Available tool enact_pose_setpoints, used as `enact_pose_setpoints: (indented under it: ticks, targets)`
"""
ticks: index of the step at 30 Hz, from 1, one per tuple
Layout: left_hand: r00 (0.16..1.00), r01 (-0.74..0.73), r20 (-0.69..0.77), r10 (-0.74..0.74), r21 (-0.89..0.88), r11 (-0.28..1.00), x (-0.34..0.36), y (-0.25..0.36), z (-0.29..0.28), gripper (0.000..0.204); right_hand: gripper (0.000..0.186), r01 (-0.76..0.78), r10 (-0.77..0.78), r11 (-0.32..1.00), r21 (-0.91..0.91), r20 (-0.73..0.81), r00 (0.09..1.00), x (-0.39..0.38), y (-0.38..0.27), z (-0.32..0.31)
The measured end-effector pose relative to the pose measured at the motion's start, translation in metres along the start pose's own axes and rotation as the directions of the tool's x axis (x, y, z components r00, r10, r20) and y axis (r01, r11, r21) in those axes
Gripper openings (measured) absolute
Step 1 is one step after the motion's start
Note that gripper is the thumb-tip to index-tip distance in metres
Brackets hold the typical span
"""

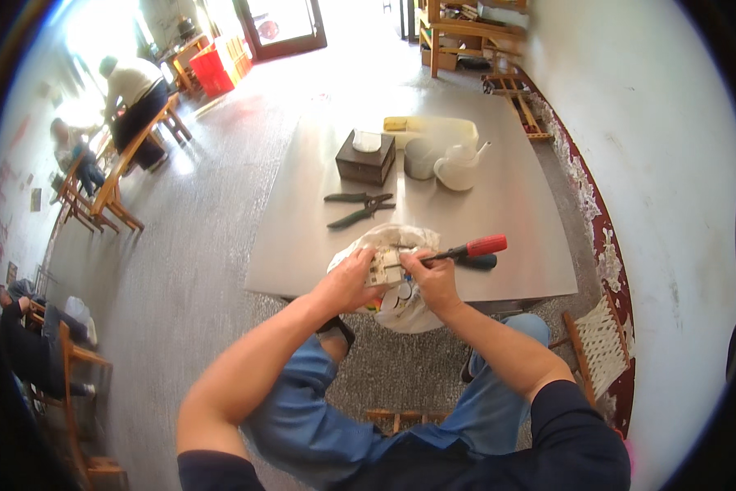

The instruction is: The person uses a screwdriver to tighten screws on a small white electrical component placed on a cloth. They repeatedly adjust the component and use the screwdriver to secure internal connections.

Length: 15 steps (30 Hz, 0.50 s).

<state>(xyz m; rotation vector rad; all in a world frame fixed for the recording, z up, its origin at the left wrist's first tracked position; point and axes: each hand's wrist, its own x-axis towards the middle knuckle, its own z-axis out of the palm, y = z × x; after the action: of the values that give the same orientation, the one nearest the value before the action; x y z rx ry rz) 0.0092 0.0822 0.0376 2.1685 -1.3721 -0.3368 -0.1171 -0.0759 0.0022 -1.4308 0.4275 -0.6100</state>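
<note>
My left hand [355,275] is closed round a small off-white boxy part [385,268], which looks like an electrical switch or breaker. In my right hand [435,279] is a screwdriver [486,245] with a red and black handle; its handle sticks out to the right and its tip end is toward the boxy part. Whether the tip touches it I cannot tell. Under both hands a crumpled white plastic bag [413,319] hangs over the table's near edge, with small colored items partly showing in it. A black-handled tool [476,262] lies just beyond my right hand.
On the metal-topped table [302,245] are green-handled pruning shears [360,209], a dark tissue box [366,159], a grey canister [420,158], a white teapot [456,169] and a yellowish container [450,129]. A woven stool [601,348] stands at right. Other people are by benches at left.
</note>
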Motion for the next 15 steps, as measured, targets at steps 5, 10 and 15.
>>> enact_pose_setpoints:
  ticks: [5, 10, 15]
  targets:
    - [0.999, 0.031, -0.015, -0.031, -0.037, 0.999, -0.001, -0.001, 0.004, 0.067, 0.026, 0.037, -0.037, 0.999, -0.04, 0.005, 0.999, 0.001, -0.002, 0.001]
    - [1.0, 0.02, -0.011, -0.02, -0.017, 1.0, -0.002, -0.001, 0.0, 0.066, 0.027, -0.018, 0.015, 0.999, 0.037, 0.093, 0.996, 0.006, 0.004, -0.001]
    - [0.999, 0.045, 0.014, -0.045, 0.004, 0.999, -0.003, 0.008, -0.004, 0.066, 0.028, 0.01, -0.009, 1.0, -0.004, 0.102, 0.995, 0.007, 0.0, -0.005]
